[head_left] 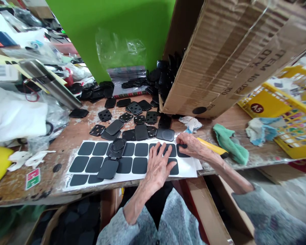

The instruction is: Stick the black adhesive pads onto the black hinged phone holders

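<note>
A wide wooden workbench (48,180) is filling the view. A big cardboard box (201,61) is leaning over it at one o'clock, and a yellow plastic crate (283,98) is sitting at two o'clock. A green cloth (231,148) is lying near three o'clock. Many loose black plastic pieces (135,119) are lying spread out at twelve o'clock. Close in front, a white sheet (188,168) with rows of black rounded pads is lying flat, and its long side is running from nine o'clock to three o'clock. The left hand (158,168) is pressing on the sheet, and its fingers are spreading wide over the pads. The right hand (191,144) is reaching in from three o'clock and is nearer the sheet's right end. Its fingers are curling down onto a black pad (181,150) at the end of the top row. I cannot tell if they are pinching it.
</note>
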Action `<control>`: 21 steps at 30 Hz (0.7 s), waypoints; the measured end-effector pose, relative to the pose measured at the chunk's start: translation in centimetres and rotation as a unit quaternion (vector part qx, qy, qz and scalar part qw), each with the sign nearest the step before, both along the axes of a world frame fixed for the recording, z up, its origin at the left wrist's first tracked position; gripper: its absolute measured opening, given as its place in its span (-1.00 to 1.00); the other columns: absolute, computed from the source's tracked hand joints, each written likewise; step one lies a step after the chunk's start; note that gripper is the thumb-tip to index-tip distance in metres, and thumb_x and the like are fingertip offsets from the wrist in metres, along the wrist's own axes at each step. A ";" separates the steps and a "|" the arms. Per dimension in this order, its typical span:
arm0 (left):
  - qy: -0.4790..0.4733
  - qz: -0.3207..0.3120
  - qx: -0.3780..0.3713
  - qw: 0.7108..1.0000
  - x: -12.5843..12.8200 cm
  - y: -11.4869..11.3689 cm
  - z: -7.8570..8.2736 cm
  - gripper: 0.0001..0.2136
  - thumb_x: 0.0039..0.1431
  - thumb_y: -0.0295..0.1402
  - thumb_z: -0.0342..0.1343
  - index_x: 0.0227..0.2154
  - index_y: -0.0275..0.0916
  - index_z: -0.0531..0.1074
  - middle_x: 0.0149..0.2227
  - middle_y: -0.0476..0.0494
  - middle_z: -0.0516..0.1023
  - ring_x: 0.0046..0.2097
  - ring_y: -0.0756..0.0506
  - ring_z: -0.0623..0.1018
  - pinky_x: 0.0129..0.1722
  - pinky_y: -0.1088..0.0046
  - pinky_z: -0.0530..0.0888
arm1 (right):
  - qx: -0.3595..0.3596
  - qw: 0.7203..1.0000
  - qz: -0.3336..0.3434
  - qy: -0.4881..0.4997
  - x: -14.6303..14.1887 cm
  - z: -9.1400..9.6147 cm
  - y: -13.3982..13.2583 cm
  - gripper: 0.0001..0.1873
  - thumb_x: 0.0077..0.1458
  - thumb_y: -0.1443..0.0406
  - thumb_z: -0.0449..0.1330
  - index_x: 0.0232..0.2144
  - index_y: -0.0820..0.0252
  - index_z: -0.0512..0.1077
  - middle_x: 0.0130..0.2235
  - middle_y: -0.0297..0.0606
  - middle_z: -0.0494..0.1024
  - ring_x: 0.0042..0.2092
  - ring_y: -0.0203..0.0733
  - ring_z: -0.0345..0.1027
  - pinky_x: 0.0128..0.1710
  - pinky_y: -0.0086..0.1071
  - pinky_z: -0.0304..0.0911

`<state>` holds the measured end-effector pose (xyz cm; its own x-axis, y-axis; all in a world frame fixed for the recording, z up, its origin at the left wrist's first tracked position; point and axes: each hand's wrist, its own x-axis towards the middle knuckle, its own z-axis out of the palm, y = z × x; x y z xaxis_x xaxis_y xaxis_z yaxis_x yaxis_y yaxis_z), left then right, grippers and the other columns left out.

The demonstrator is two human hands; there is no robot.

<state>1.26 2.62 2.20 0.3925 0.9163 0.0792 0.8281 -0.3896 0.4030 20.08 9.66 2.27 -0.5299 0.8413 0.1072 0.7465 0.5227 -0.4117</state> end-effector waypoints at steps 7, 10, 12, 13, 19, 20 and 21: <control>-0.008 -0.002 -0.004 1.000 -0.1 0.0 -0.2 -0.52 0.15 -0.18 -0.03 0.11 -0.20 0.18 0.18 -0.23 0.19 0.22 -0.26 0.07 0.14 0.03 0.09 | 0.006 1.000 -0.008 0.008 0.5 -0.2 -1.3 -0.86 -0.10 0.46 0.05 -0.42 0.17 0.25 -0.39 -0.32 0.33 -0.33 -0.24 0.19 -0.29 -0.37 0.13; -0.014 -0.006 0.018 1.000 -0.1 0.0 -0.4 -0.53 0.15 -0.19 -0.03 0.11 -0.20 0.18 0.17 -0.24 0.19 0.22 -0.25 0.07 0.13 0.02 0.11 | 0.018 1.000 -0.024 0.001 0.3 -0.2 -2.4 -0.78 -0.05 0.46 0.03 -0.29 0.17 0.28 -0.31 -0.25 0.35 -0.25 -0.19 0.21 -0.25 -0.33 0.15; -0.016 -0.004 0.022 1.000 -0.1 -0.1 -0.4 -0.54 0.15 -0.19 -0.03 0.11 -0.19 0.18 0.17 -0.24 0.20 0.22 -0.25 0.08 0.13 0.01 0.11 | 0.027 0.999 -0.036 -0.003 0.1 -0.2 -2.8 -0.77 -0.01 0.45 0.01 -0.26 0.18 0.28 -0.27 -0.20 0.34 -0.20 -0.15 0.20 -0.22 -0.31 0.16; -0.015 -0.003 0.019 1.000 -0.1 -0.2 -0.4 -0.54 0.15 -0.19 -0.03 0.10 -0.19 0.18 0.17 -0.25 0.20 0.22 -0.26 0.08 0.13 0.01 0.11 | 0.031 0.999 -0.040 -0.005 0.0 -0.2 -2.8 -0.79 -0.01 0.45 0.00 -0.26 0.18 0.28 -0.26 -0.19 0.34 -0.19 -0.14 0.20 -0.21 -0.29 0.17; -0.016 0.001 -0.003 1.000 -0.2 -0.5 -0.1 -0.52 0.15 -0.16 -0.03 0.12 -0.19 0.16 0.19 -0.22 0.18 0.23 -0.25 0.06 0.15 0.03 0.09 | 0.038 0.999 -0.016 -0.013 0.0 -0.1 -1.6 -0.86 -0.10 0.45 0.04 -0.41 0.18 0.26 -0.35 -0.25 0.32 -0.27 -0.15 0.19 -0.26 -0.29 0.15; -0.016 0.002 0.000 1.000 -0.2 -0.5 -0.2 -0.52 0.14 -0.16 -0.03 0.12 -0.18 0.16 0.19 -0.22 0.18 0.23 -0.25 0.06 0.15 0.02 0.09 | 0.040 0.999 -0.010 -0.015 0.0 -0.1 -1.3 -0.87 -0.11 0.45 0.04 -0.42 0.17 0.25 -0.36 -0.25 0.32 -0.27 -0.15 0.19 -0.26 -0.28 0.14; -0.016 0.001 0.005 1.000 -0.3 -0.5 -0.2 -0.52 0.14 -0.17 -0.02 0.12 -0.17 0.16 0.19 -0.22 0.18 0.23 -0.24 0.06 0.15 0.02 0.10 | 0.044 0.999 -0.007 -0.017 0.0 -0.1 -1.1 -0.88 -0.11 0.44 0.04 -0.44 0.17 0.25 -0.36 -0.26 0.32 -0.28 -0.15 0.18 -0.26 -0.27 0.12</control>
